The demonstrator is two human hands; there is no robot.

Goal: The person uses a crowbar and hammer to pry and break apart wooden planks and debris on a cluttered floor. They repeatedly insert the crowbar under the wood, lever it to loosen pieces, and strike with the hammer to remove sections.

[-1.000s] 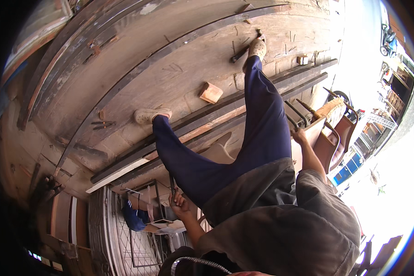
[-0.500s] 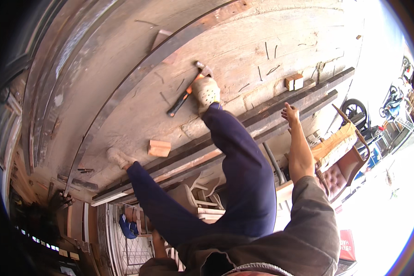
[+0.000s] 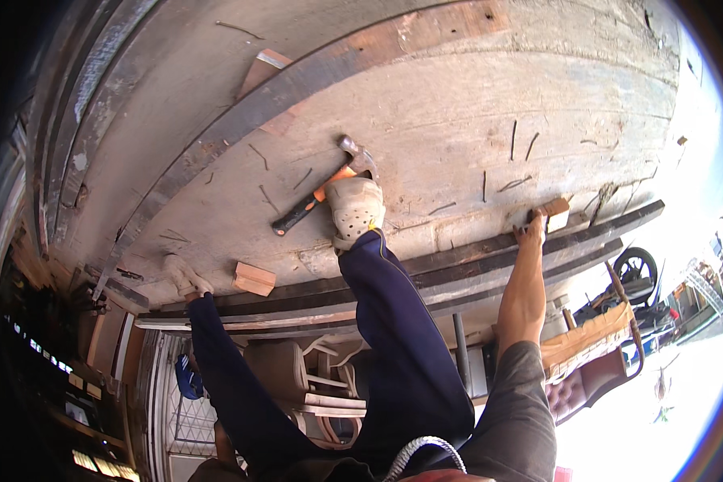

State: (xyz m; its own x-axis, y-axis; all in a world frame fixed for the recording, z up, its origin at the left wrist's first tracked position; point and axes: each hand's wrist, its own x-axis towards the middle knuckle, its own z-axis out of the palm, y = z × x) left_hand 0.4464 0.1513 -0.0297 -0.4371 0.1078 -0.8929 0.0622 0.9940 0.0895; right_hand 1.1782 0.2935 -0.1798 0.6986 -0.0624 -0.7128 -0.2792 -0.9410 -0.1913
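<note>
My right hand reaches forward at arm's length, and its fingertips meet the near end of a small wooden block on the pale concrete ground. Whether the fingers close on the block is unclear. Long dark beams run just under the hand. A hammer with an orange and black handle lies beside my right foot, which wears a pale clog. A second wooden block lies near my left foot. My left hand is hidden behind my navy-trousered legs.
Several loose bent nails lie scattered on the concrete. A curved dark strip crosses a reddish board. Chairs and a wire rack stand below the beams. At the right are a wheel and a brown padded seat.
My view has swung, so the hammer and right foot now sit nearer the middle. My right hand, spread open in the air before, has moved forward onto the small wooden block.
</note>
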